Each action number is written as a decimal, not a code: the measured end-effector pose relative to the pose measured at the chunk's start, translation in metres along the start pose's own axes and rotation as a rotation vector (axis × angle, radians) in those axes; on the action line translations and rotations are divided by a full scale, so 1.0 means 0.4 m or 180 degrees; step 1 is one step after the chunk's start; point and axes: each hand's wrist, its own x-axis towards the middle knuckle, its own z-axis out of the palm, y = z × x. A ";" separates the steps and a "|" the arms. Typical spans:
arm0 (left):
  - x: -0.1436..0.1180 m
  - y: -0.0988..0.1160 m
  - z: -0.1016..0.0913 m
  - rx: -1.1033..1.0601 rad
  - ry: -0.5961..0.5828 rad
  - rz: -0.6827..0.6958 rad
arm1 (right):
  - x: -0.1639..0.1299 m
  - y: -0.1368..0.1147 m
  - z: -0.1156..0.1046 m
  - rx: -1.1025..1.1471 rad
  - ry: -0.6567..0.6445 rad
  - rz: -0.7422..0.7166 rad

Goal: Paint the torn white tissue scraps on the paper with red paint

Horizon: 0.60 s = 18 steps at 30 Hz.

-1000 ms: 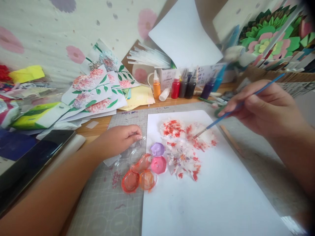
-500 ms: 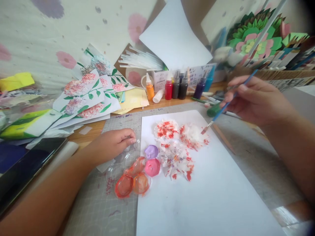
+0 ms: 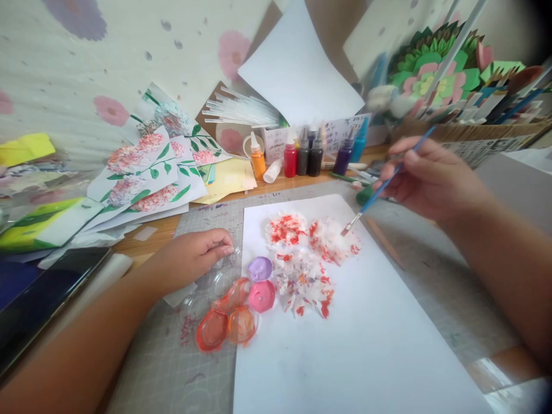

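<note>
My right hand (image 3: 431, 178) is closed around a paintbrush (image 3: 379, 190) with a blue handle. Its bristles point down at the right-hand crumpled white flower (image 3: 334, 241), which has red-orange dabs mostly round its edge. A second dabbed flower (image 3: 285, 230) sits to its left, and a larger ragged one (image 3: 304, 284) lies in front. All three rest on a white sheet (image 3: 345, 345). My left hand (image 3: 200, 253) has its fingers curled in a pinch at the rim of a clear plastic paint palette (image 3: 241, 325). Purple, pink and orange-red paint fills its wells.
Paint bottles (image 3: 290, 160) stand in a row behind the sheet. Floral paintings (image 3: 146, 172) are heaped at the left, above a phone (image 3: 56, 299). A grey cutting mat (image 3: 150, 368) lies under the sheet. Brushes and pens fill a box (image 3: 487, 129) at the far right.
My right hand has shifted left, bringing the brush tip slightly further in over the right-hand flower. The whole view has moved a little. My left hand stays at the palette.
</note>
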 end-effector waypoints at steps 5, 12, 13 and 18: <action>0.001 -0.004 0.001 -0.0036 -0.0038 -0.0020 | -0.002 0.012 0.013 -0.0165 -0.0365 0.0207; 0.002 0.001 0.000 -0.0028 -0.0077 -0.0034 | -0.002 -0.010 -0.024 -0.0009 -0.0060 -0.0165; 0.002 0.004 -0.001 -0.0008 -0.0066 -0.0039 | -0.003 -0.008 -0.019 0.0019 -0.0106 -0.0181; -0.007 0.023 -0.008 -0.0011 -0.0074 -0.0089 | -0.001 0.010 -0.012 -0.0108 -0.0575 0.0150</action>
